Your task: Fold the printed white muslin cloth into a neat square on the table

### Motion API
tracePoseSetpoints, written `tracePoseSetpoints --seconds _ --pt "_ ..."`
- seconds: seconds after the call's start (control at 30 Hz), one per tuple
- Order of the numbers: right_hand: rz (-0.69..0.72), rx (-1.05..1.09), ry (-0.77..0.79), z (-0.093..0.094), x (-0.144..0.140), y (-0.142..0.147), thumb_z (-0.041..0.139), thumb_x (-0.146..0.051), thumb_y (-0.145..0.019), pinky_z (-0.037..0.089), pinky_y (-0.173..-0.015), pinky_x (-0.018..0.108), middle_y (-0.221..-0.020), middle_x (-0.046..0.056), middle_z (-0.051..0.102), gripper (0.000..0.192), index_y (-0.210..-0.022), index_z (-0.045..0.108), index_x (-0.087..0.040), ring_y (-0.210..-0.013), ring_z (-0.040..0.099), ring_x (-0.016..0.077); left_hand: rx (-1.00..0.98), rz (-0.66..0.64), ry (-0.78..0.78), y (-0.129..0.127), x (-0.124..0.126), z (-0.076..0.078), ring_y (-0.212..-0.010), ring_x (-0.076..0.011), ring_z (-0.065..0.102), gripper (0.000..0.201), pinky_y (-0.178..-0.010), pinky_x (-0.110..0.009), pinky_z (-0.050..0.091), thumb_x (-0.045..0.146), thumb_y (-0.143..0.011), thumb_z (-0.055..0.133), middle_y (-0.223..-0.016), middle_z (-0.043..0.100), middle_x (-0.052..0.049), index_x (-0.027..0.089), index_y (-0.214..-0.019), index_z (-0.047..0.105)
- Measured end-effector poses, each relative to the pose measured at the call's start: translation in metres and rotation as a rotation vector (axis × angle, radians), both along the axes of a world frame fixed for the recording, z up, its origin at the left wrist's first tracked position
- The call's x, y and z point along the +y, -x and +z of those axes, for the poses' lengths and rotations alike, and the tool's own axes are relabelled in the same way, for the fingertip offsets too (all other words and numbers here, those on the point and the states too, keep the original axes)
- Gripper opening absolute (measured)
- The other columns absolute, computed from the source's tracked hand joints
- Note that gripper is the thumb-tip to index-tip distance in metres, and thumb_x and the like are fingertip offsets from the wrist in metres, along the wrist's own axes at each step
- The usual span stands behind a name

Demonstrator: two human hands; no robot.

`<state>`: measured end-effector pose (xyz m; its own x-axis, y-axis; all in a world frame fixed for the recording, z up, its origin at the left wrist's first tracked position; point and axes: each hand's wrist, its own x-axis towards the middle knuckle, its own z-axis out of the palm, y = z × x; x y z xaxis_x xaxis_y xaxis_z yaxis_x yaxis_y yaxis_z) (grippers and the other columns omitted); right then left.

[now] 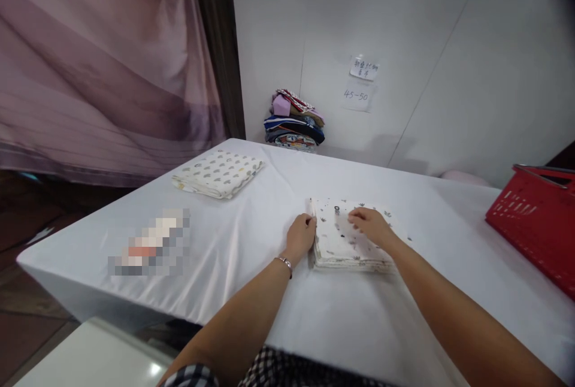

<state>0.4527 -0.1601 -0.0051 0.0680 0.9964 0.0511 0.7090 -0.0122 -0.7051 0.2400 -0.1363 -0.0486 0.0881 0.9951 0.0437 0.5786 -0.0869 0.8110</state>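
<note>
Head view: a folded white printed cloth [345, 243] lies near the middle of the white-covered table [251, 237]. The left hand [300, 236] curls against its left edge, fingers pinching the fold. The right hand [368, 223] rests flat and open on top. Another folded cloth [218, 174] lies well apart, far left; a red basket [534, 219] stands right.

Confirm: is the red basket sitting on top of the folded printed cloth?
No, the red basket stands at the table's right edge, apart from the folded printed cloth.
</note>
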Motion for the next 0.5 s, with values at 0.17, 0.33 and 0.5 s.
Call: tracePoseSetpoints --seconds 0.17,0.33,0.5 --pt "0.058 -0.025 0.057 -0.004 0.032 0.06 0.049 -0.025 -0.077 0.038 -0.051 0.022 -0.053 -0.002 0.059 0.016 -0.075 0.063 -0.018 -0.051 0.054 0.0123 -0.079 -0.056 -0.056 0.005 0.002 -0.006 -0.08 -0.0149 0.057 0.019 -0.073 -0.027 0.041 0.032 -0.084 0.047 -0.091 0.065 -0.003 0.02 -0.085 0.061" --pt "0.023 -0.28 0.076 -0.002 0.047 0.079 0.051 -0.031 -0.079 0.035 -0.057 0.022 -0.056 0.001 0.061 0.021 -0.072 0.065 -0.016 -0.06 0.056 0.0132 -0.131 -0.052 -0.051 0.006 0.004 -0.008 -0.078 -0.0142 0.058 0.014 -0.073 -0.026 0.042 0.028 -0.081 0.051 -0.087 0.065 -0.002 0.02 -0.083 0.062" --pt "-0.028 -0.377 0.116 -0.005 0.051 0.088 0.054 -0.035 -0.078 0.032 -0.058 0.022 -0.072 0.005 0.066 0.022 -0.074 0.066 -0.016 -0.067 0.056 0.0138 -0.139 -0.041 -0.028 0.005 0.006 -0.011 -0.074 -0.0127 0.057 0.01 -0.069 -0.025 0.041 0.026 -0.08 0.052 -0.084 0.065 0.0 0.021 -0.08 0.061"
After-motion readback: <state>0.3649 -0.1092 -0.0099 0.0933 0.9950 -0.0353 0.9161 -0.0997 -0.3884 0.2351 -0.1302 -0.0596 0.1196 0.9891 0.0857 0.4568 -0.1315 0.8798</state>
